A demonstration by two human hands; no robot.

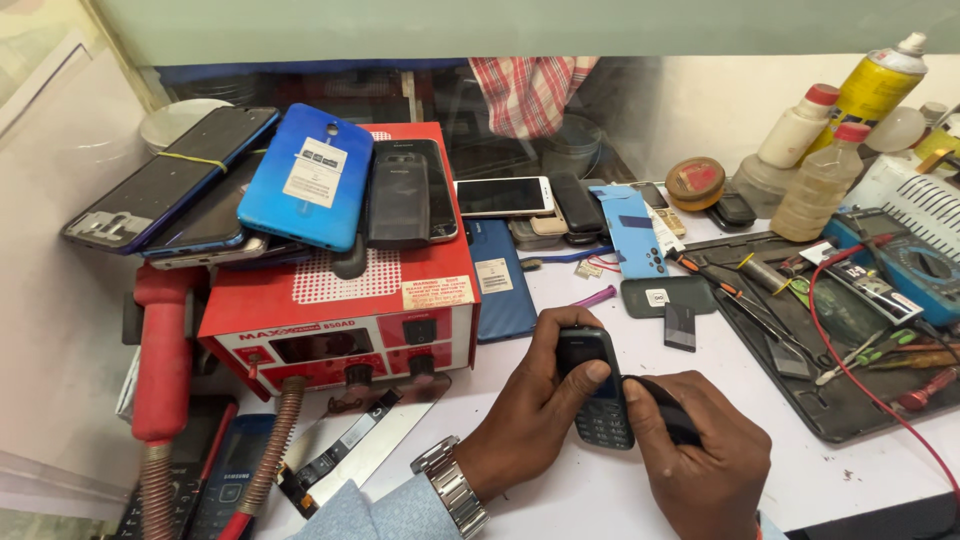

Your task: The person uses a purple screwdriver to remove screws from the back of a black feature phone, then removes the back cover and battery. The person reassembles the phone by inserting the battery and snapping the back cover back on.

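Keypad phone in two-hand hold above the tabletop [560,490].

I am holding a small dark keypad phone [597,402] in my left hand [530,420], its fingers pinching the upper body by the long edges, thumb lying across the screen. My right hand [700,455] is closing its fingers around a dark tool [668,408] and is touching the phone's right edge. The phone is sitting just in front of the red rework station [340,300]. I am judging it light, stiff and smooth-cased, so likely slippery; the side edges look the safest grip, since the screen is probably the fragile part.
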